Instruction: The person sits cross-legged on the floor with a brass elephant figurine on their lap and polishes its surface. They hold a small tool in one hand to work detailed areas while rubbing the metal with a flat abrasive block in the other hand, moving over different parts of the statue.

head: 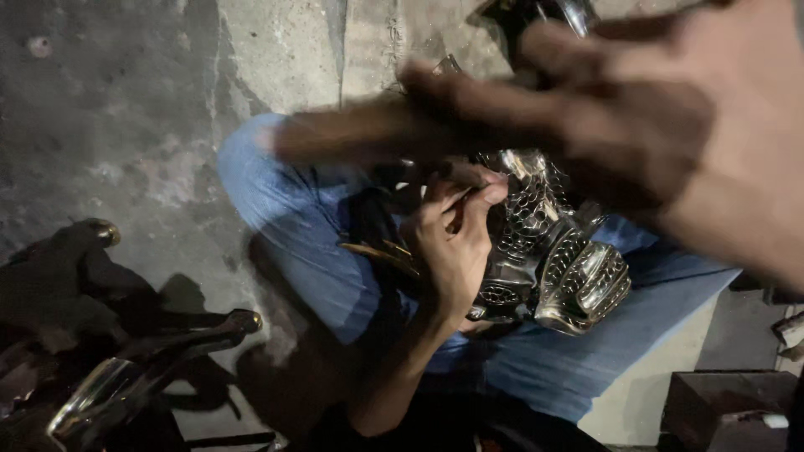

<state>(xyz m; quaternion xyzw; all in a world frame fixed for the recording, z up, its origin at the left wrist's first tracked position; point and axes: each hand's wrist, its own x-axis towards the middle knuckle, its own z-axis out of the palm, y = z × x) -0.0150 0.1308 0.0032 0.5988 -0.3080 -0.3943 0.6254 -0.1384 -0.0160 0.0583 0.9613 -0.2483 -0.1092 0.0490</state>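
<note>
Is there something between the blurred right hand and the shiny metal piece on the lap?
Nothing visible. The right hand passes blurred above the ornate metal piece, which rests on the lap. The left hand grips the piece's left side, not under the right hand.

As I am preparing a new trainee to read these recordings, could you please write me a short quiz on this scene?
1. True or false: the left hand grips the shiny silver metal casting with a scale pattern.
2. The casting is held over: A) a wooden bench; B) the person's blue trousers; C) a red plastic tray.
3. Fill in: the right hand looks ____ in the picture, so its grip cannot be judged.
Key: 1 true; 2 B; 3 blurred.
</note>
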